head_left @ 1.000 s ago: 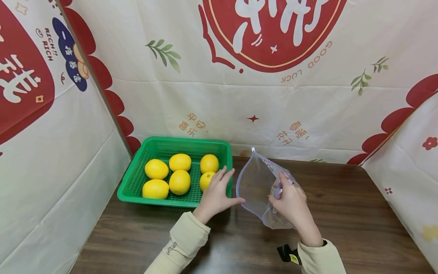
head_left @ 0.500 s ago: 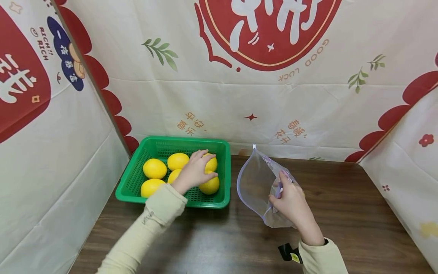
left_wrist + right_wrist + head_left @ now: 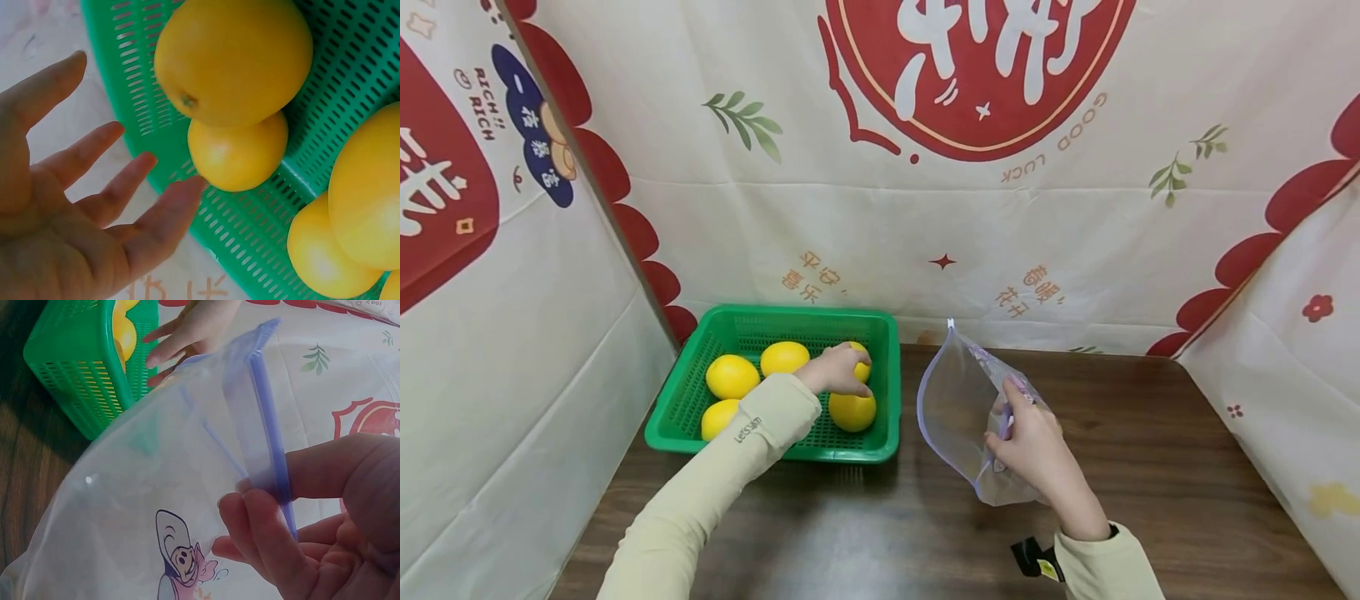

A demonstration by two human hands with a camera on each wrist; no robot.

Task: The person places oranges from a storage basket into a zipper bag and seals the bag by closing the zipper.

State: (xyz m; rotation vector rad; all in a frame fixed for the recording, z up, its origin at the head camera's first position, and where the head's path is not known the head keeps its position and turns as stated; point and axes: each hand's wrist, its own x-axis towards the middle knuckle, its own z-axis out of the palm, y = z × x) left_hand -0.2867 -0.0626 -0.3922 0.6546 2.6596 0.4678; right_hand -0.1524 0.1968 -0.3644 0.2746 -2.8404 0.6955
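My left hand point(image 3: 837, 371) reaches over the right side of a green plastic basket point(image 3: 847, 456), by the back right yellow fruit point(image 3: 861, 367). In the left wrist view its fingers are spread, beside a large yellow fruit point(image 3: 234, 59) with a small stem mark. Just in front of the thumb sits another yellow fruit point(image 3: 852, 414). My right hand point(image 3: 1037, 446) pinches the purple-edged opening of a clear zip bag point(image 3: 958, 408) between thumb and fingers. The bag gapes toward the basket; a cartoon print point(image 3: 181, 556) shows on its side.
More yellow fruit point(image 3: 732, 377) lies in the basket's left part, some hidden by my left sleeve point(image 3: 775, 412). A black strap piece point(image 3: 1033, 558) with a yellow label is by my right cuff. Printed cloth point(image 3: 880, 242) walls in the brown table point(image 3: 1135, 450).
My left hand has moved left from the basket's right edge to above the right-hand fruit, its forearm now over the basket's front. My right hand still holds the bag in place.
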